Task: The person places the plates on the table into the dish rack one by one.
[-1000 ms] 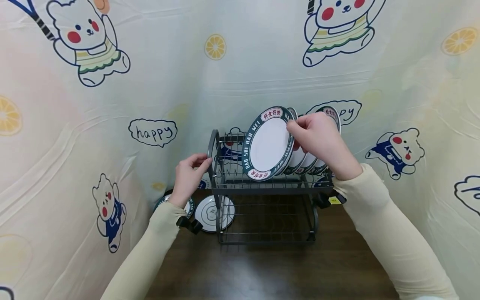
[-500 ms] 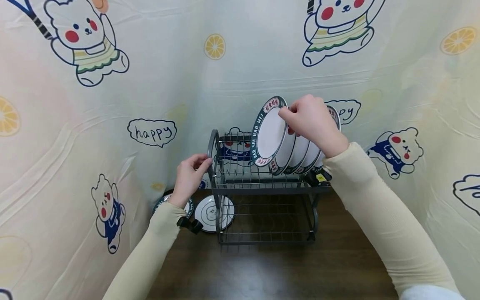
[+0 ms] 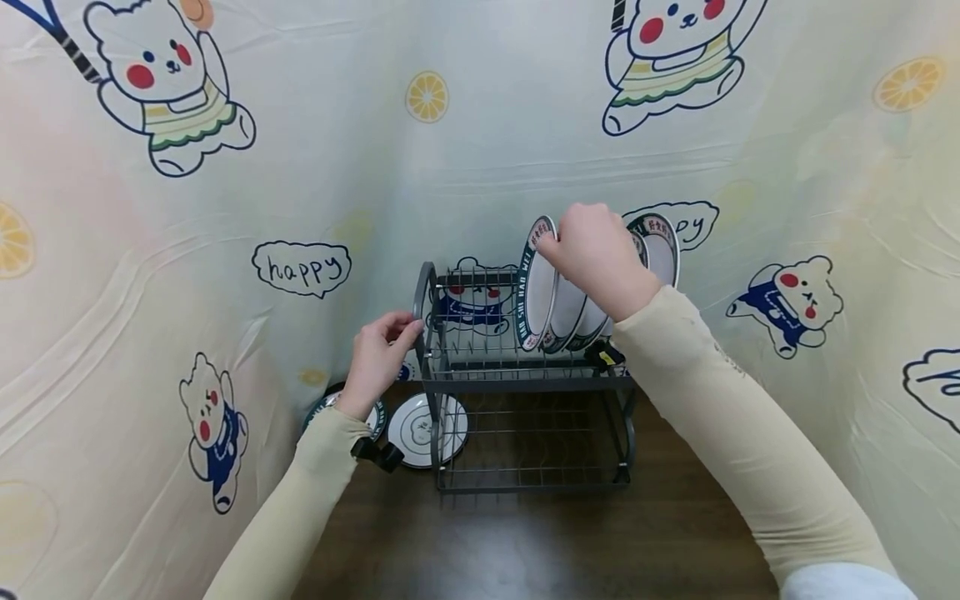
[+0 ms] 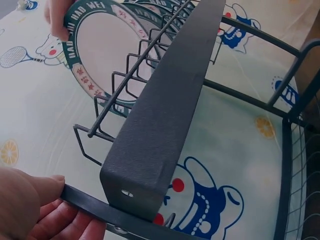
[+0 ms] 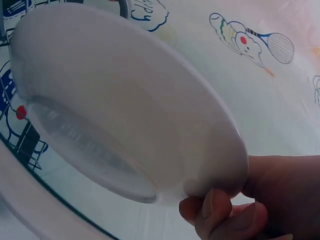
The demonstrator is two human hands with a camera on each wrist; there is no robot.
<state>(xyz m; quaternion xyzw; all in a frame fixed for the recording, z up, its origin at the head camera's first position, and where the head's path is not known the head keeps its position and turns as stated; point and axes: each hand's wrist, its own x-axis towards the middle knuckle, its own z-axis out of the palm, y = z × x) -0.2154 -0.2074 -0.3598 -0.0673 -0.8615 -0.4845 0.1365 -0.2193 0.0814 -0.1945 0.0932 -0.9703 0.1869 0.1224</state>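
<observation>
My right hand [image 3: 600, 258] grips the upper edge of a white plate [image 3: 538, 287] with a green lettered rim. It stands almost on edge at the upper tier of a dark metal dish rack [image 3: 525, 385], left of several similar plates [image 3: 662, 250]. The right wrist view shows that plate's pale underside [image 5: 125, 95], with curled fingers [image 5: 215, 210] at its edge. My left hand [image 3: 378, 358] pinches the rack's left side frame between thumb and fingers, as the left wrist view [image 4: 30, 205] also shows. Whether the held plate touches the wires is unclear.
A white plate [image 3: 410, 429] lies on the brown table [image 3: 517, 542] by the rack's lower left. Another green-rimmed plate [image 3: 378, 417] is partly hidden behind my left wrist. A printed curtain [image 3: 480, 158] hangs close behind and at both sides.
My right hand has moved left; the plate in it rose, then came down toward the rack, turning more edge-on. My left hand stays on the frame.
</observation>
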